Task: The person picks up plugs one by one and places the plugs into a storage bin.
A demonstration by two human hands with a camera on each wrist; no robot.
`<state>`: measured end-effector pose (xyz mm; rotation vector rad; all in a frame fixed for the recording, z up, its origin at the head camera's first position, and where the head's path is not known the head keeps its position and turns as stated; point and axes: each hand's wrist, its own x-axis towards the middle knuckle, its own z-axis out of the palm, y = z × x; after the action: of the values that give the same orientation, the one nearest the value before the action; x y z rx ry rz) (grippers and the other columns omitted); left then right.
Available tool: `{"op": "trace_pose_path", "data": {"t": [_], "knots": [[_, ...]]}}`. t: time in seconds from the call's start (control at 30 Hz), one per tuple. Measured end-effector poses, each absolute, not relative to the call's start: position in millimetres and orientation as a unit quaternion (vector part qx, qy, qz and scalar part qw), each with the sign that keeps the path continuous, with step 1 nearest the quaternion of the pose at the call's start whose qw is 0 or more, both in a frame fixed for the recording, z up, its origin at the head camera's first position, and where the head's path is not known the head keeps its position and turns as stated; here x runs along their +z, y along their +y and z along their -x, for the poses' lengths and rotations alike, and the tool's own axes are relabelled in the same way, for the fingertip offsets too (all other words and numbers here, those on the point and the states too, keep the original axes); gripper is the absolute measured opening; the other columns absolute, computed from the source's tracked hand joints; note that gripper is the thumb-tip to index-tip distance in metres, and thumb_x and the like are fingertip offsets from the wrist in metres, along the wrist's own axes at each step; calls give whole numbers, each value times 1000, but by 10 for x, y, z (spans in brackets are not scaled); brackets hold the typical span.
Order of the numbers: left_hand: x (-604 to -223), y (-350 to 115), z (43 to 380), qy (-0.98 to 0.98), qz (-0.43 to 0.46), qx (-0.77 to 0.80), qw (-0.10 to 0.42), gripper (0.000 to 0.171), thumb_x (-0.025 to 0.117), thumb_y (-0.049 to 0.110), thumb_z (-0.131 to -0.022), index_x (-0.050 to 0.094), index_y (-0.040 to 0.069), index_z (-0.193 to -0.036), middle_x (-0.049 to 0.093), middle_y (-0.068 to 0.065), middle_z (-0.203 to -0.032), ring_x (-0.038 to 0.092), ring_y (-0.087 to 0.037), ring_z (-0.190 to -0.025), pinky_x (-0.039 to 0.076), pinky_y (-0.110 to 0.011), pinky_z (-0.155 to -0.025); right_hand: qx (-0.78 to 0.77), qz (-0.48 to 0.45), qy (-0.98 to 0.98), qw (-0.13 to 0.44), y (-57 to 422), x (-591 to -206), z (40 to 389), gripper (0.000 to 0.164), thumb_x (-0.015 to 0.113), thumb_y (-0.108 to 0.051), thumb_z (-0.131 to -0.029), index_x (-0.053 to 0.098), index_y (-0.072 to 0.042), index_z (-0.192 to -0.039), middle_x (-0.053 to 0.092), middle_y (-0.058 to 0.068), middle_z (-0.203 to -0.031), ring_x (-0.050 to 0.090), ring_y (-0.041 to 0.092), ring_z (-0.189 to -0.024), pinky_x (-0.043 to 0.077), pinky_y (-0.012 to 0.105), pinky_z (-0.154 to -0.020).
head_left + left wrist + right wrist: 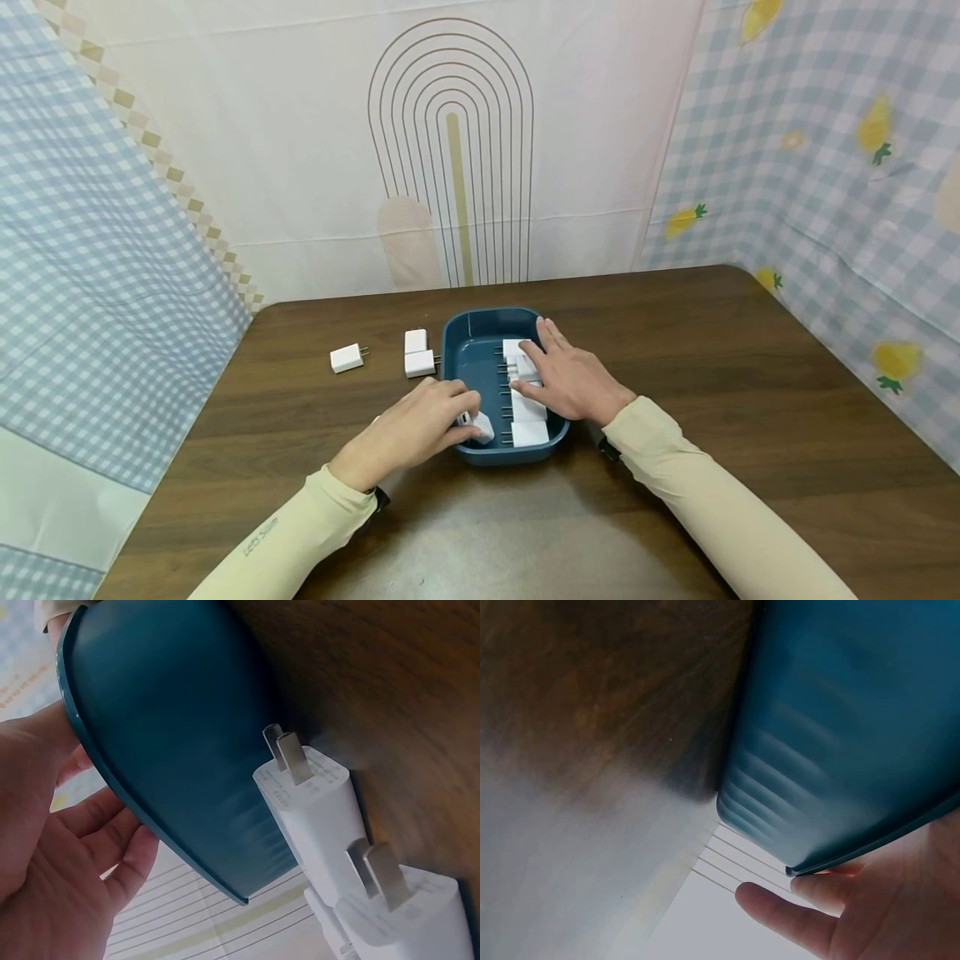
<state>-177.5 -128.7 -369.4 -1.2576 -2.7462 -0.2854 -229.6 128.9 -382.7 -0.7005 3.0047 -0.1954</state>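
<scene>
A blue plastic bin (468,325) stands on the table, with several white plug adapters (529,433) lined up along its right side, prongs pointing left. My left hand (416,421) reaches over the bin's near left rim and pinches a white plug adapter (483,428) between thumb and fingers. In the left wrist view, the bin wall hides that adapter. My right hand (573,379) lies over the right rim, fingers extended, thumb and index finger at the adapters inside. The right wrist view shows its outer fingers (787,915) straight beside the bin's outer wall (855,735).
Two white adapters (418,363) stand close together just left of the bin, prongs showing in the left wrist view. Another adapter (347,358) lies farther left on the brown wooden table (720,400). Patterned cloth (315,150) hangs behind the table.
</scene>
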Motion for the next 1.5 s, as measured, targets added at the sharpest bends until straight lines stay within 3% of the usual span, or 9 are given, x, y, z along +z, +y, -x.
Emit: {"op": "trace_pose_path", "data": {"t": [0.7, 0.97, 1.5], "knots": [[-3615, -1209, 1808, -919, 384, -94, 14, 23, 78, 35, -88, 62, 20, -95, 67, 7, -85, 53, -5, -72, 42, -29, -76, -60, 233, 970, 21, 1299, -3829, 2301, 75, 47, -59, -100, 40, -9, -155, 12, 26, -167, 14, 39, -157, 43, 54, -112], [-3578, -1168, 1824, -928, 362, -86, -6, 26, 79, 37, -87, 65, 19, -100, 70, 3, -92, 59, -8, -77, 42, -34, -83, -61, 230, 971, 28, 1294, -3827, 2313, 76, 47, -60, -100, 39, -9, -156, 11, 25, -168, 12, 39, -157, 41, 54, -114], [-3524, -1085, 1868, -935, 341, -71, -65, 28, 81, 32, -86, 65, 18, -105, 74, 1, -100, 63, -12, -87, 41, -33, -82, -60, 230, 971, 32, 1286, -3815, 2310, 75, 49, -58, -100, 40, -9, -155, 12, 25, -168, 13, 39, -157, 41, 54, -114]]}}
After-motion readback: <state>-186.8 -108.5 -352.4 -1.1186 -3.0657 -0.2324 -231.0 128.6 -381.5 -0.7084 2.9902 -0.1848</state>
